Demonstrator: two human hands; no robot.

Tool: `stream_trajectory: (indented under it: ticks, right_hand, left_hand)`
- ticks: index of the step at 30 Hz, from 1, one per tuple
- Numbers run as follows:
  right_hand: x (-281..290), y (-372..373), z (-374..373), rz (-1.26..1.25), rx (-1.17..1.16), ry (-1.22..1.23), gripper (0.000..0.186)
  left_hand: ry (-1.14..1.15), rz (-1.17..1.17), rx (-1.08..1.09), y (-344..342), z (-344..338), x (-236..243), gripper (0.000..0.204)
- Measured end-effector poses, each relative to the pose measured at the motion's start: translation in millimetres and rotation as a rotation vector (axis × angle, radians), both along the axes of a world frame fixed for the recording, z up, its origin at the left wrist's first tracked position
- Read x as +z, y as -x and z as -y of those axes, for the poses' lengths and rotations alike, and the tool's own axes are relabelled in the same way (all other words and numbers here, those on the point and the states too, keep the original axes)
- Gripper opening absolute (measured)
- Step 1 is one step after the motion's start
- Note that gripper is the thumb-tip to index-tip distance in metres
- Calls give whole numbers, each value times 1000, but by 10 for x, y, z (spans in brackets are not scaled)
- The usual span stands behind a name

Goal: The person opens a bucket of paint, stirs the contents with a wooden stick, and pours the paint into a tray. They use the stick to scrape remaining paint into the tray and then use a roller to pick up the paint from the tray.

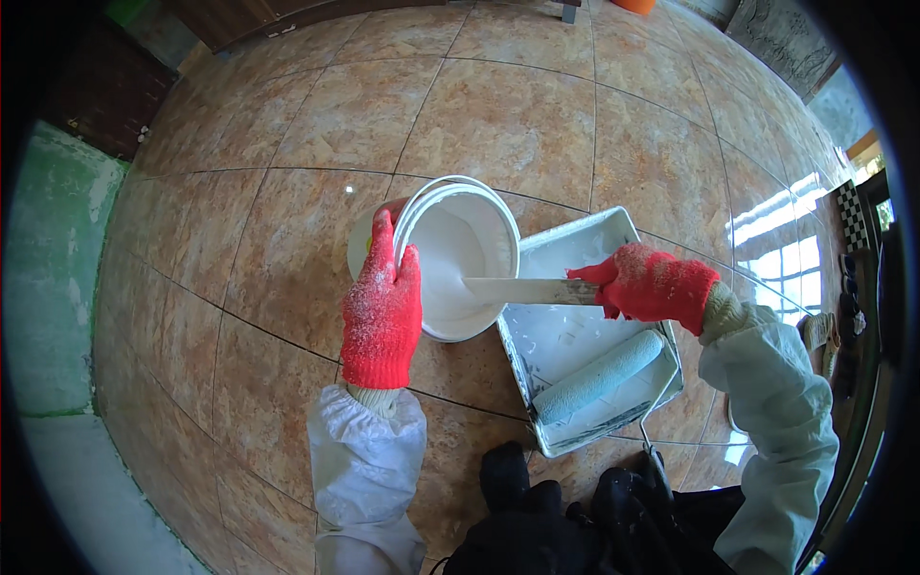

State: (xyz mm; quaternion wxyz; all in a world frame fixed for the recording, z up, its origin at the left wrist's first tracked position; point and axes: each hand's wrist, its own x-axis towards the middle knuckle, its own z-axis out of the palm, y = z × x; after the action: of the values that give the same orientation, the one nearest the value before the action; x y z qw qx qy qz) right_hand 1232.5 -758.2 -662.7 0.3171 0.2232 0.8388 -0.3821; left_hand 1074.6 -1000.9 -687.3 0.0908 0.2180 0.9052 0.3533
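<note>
In a red, powder-flecked glove, my left hand [381,311] grips the near-left side of a white plastic bucket [496,230] of white paint. The bucket is tipped slightly toward me, beside the tray. My right hand [652,283], gloved the same, is closed on a flat pale stick [539,291] whose far end sits in the paint. Below that hand, a white paint tray [565,235] with streaks of paint holds a light-blue roller [596,377], its wire handle reaching over the near edge.
Tiled floor [172,240] surrounds the bucket and tray. A green and white wall [57,268] runs along the left, dark cabinet [230,19] at back, orange container [632,5] at top. Footwear [819,331] lies at right; my dark-clad legs [508,517] are at the bottom.
</note>
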Motion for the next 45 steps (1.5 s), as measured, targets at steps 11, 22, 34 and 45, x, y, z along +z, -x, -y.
stream_trajectory:
  ticks: [11, 22, 34, 45]
  right_hand:
    - [-119, -573, -69, 17, -355, 359, 45]
    - [244, -1055, -341, -77, -435, 323, 50]
    - [484, -1861, -605, -24, -612, 196, 53]
    - [446, -2152, -698, -32, -693, 92, 53]
  left_hand:
    - [8, 1, 10, 22, 12, 3, 50]
    - [15, -51, 8, 54, 12, -79, 53]
    - [-19, -101, -13, 93, -3, -78, 50]
    - [79, -130, -17, 120, -69, -77, 49]
